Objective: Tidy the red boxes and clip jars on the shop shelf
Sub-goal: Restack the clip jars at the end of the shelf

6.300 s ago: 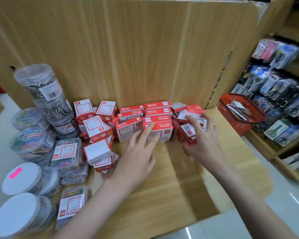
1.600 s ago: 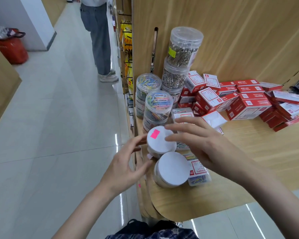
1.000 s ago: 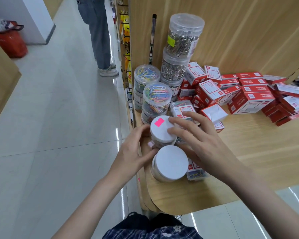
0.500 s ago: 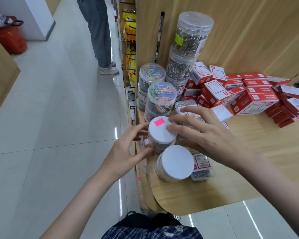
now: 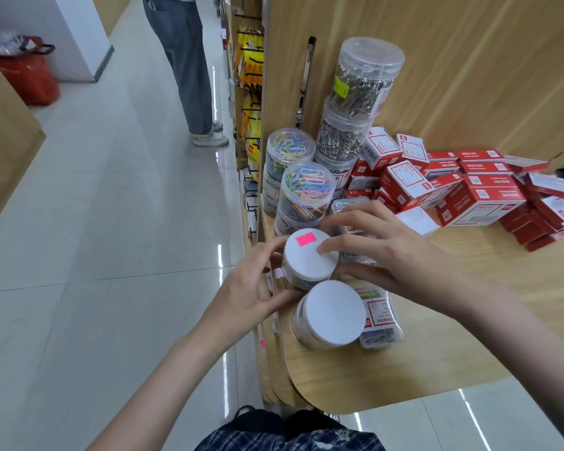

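- Head view: both hands were clamped on the white-lidded jar (image 5: 310, 259) with the pink sticker, left hand (image 5: 253, 292) curled round its side, right hand (image 5: 391, 255) pinching the lid.
- It sat at the shelf (image 5: 437, 353) corner, red boxes (image 5: 479, 203) piled well behind.

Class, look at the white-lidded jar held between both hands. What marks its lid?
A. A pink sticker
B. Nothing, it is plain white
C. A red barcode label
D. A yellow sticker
A: the lid of the white-lidded jar, gripped between the left hand and right hand, carries a small pink sticker.
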Tool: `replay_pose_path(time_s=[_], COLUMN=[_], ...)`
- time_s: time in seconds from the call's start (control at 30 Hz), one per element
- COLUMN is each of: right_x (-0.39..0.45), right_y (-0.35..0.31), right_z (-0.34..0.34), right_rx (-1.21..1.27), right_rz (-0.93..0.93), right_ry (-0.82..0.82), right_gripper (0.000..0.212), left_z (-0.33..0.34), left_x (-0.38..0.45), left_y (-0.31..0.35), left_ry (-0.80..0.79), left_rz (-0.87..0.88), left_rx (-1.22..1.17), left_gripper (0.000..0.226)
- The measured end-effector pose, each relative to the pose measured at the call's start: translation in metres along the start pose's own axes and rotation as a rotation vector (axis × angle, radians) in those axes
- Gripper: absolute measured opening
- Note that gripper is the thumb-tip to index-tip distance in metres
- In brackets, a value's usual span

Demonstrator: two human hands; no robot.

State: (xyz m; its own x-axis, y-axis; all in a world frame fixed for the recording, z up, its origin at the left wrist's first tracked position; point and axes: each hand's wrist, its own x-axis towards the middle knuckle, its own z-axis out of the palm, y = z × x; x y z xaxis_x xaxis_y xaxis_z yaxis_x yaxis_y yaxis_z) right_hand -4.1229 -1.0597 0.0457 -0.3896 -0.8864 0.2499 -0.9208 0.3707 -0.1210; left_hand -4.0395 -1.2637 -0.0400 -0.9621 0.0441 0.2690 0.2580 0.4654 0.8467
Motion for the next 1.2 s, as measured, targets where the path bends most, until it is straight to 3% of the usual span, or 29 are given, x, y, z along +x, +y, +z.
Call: replay_pose_path(time_s=[0.2, 0.57, 0.73, 1.03, 1.2], right_x=[0.013, 0.036, 0.043, 0.035, 0.03], right_y=[0.008, 0.037, 0.04, 0.055, 0.058], right_z=[-0.021, -0.003, 0.001, 0.006, 0.013], right_rx=[0.203, 0.057, 0.1, 0.287, 0.249], right_rz=[-0.11, -0.621, -0.628, -0.655, -0.666], right_ry=[-0.014, -0.137, -0.167, -0.102, -0.033], right_gripper=[0.028, 0.042, 0.04, 0.031, 0.029], left_z=[-0.011, 0.032, 0.071, 0.121, 0.132], left_x=[-0.014, -0.015, -0.031, -0.042, -0.043], left_y=[0.016, 0.081, 0.118, 0.135, 0.122], left_ry=[0.185, 0.572, 0.733, 0.746, 0.804], left_rz=[-0.022, -0.227, -0.377, -0.508, -0.519], left_rx=[-0.012, 0.033, 0.148, 0.503, 0.595], left_gripper=[0.044, 0.03, 0.039, 0.078, 0.069])
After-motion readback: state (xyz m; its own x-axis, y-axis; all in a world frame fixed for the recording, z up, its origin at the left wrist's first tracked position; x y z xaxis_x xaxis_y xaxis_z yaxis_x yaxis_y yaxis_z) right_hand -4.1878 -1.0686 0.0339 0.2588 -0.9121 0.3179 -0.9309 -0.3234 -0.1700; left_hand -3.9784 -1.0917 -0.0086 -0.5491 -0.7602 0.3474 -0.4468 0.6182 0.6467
